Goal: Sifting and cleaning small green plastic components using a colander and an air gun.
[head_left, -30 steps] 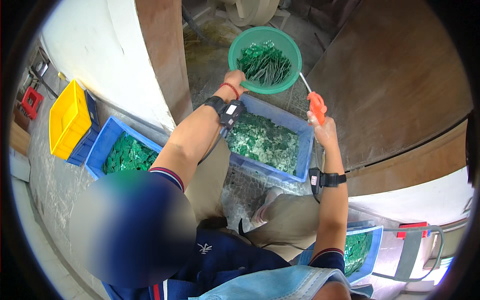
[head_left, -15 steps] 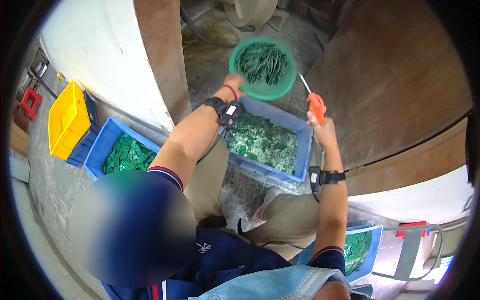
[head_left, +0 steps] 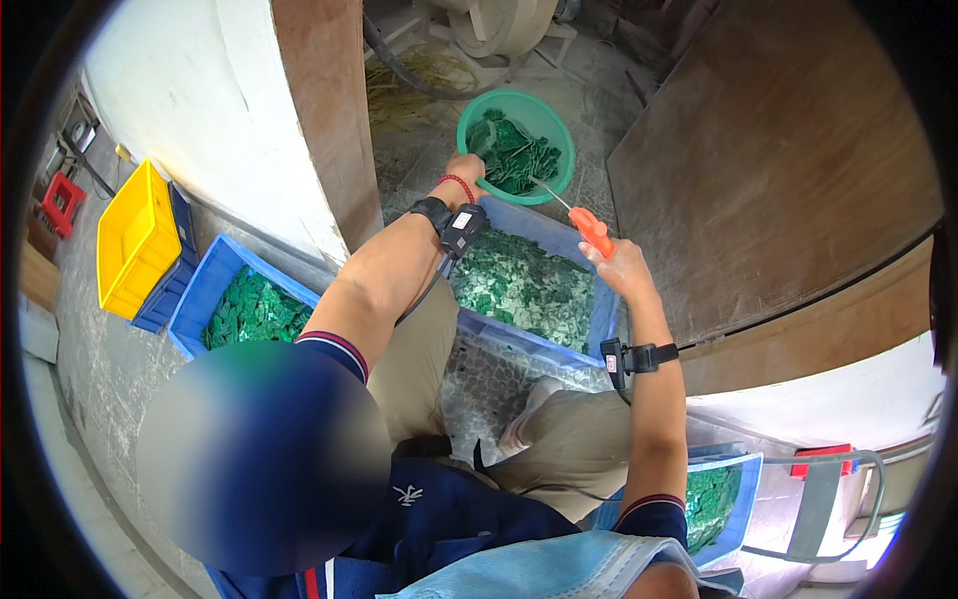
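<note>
My left hand (head_left: 465, 172) is closed on the near left rim of a round green plastic basin (head_left: 544, 113). Flat dark green pieces (head_left: 509, 150) lie heaped inside it. In my right hand (head_left: 623, 268) is an orange air blow gun (head_left: 591, 230); its thin metal nozzle points at the near right side of the basin, over the pieces. Just below the basin, between my legs and the far wall, stands a blue plastic crate (head_left: 605, 299) holding many green pieces (head_left: 529, 285), some covered in pale dust. My fingertips on the basin's rim are partly hidden.
A second blue crate (head_left: 190, 317) with green pieces stands at left, beside stacked yellow and blue bins (head_left: 135, 250). Another crate (head_left: 750, 499) sits at lower right. A curved brown panel (head_left: 768, 180) borders the right, a white wall (head_left: 210, 110) the left. Machinery (head_left: 504, 25) is at the back.
The blow gun has moved left and its nozzle now reaches over the basin. The pieces, blurred by motion before, now lie settled in the basin, which is shifted slightly down and left.
</note>
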A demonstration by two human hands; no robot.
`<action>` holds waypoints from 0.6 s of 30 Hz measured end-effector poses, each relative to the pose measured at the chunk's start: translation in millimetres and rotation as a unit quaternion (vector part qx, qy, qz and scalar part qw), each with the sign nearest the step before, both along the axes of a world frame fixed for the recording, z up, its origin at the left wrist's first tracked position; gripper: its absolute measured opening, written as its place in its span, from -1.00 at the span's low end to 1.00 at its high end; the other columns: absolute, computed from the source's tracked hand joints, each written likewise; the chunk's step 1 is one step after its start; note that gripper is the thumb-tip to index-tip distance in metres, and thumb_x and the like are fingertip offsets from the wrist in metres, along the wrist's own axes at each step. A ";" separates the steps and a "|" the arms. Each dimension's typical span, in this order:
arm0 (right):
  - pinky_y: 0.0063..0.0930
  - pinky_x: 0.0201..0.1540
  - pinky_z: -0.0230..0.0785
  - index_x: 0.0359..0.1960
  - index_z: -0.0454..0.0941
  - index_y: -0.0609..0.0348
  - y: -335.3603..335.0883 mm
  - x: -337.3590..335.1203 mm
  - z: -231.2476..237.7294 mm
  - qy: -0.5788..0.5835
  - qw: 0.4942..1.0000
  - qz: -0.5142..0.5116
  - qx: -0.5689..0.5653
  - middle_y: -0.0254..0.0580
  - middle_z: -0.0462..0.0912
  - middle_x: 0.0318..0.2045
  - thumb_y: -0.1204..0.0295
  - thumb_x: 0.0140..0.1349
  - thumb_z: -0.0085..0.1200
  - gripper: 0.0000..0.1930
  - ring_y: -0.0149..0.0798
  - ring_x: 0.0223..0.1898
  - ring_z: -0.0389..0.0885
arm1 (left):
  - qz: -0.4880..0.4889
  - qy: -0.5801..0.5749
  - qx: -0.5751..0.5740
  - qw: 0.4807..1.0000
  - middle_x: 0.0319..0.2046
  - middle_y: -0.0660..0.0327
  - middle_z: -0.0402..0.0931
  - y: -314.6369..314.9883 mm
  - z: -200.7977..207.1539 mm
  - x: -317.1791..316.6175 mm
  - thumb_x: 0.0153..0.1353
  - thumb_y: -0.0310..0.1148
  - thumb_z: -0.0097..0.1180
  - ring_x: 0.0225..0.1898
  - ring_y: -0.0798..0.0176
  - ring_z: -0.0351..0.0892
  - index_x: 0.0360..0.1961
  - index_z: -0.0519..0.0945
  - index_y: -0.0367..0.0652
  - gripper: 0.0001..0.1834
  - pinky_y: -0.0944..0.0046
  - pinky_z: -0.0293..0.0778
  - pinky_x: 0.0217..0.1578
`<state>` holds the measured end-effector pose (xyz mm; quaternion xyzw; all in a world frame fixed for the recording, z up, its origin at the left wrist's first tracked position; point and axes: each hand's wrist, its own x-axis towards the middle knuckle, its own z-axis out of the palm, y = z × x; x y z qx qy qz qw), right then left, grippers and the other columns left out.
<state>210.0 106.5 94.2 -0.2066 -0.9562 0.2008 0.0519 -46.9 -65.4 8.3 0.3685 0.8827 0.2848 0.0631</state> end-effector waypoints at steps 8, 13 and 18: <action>-0.15 -0.29 0.31 -0.49 0.51 0.33 -3.7 -5.0 -2.7 0.015 0.999 -0.021 0.037 0.19 0.52 -0.49 0.03 -0.01 0.03 -0.52 0.12 -0.34 0.49 | 0.211 -0.491 0.505 0.677 -0.38 0.01 0.27 10.3 21.1 22.9 -0.16 -0.69 -0.18 -0.30 -0.06 0.41 -0.35 0.25 -0.33 -0.74 -0.09 0.43 -0.33; -0.16 -0.29 0.31 -0.47 0.51 0.33 6.4 -4.1 -10.9 0.045 0.997 -0.032 0.053 0.17 0.52 -0.49 0.04 -0.01 0.03 -0.53 0.12 -0.35 0.49 | 0.211 -0.529 0.526 0.632 -0.41 0.01 0.23 12.3 0.7 8.2 -0.15 -0.68 -0.17 -0.36 -0.08 0.39 -0.39 0.23 -0.33 -0.79 -0.15 0.42 -0.38; -0.24 -0.34 0.32 -0.48 0.50 0.35 17.6 7.7 -2.8 0.145 0.989 -0.006 -0.015 0.11 0.53 -0.56 0.06 0.01 0.03 -0.53 0.04 -0.39 0.54 | 0.208 -0.549 0.562 0.583 -0.42 0.05 0.20 6.8 25.2 16.5 -0.15 -0.69 -0.16 -0.38 -0.06 0.38 -0.44 0.27 -0.31 -0.82 -0.16 0.40 -0.33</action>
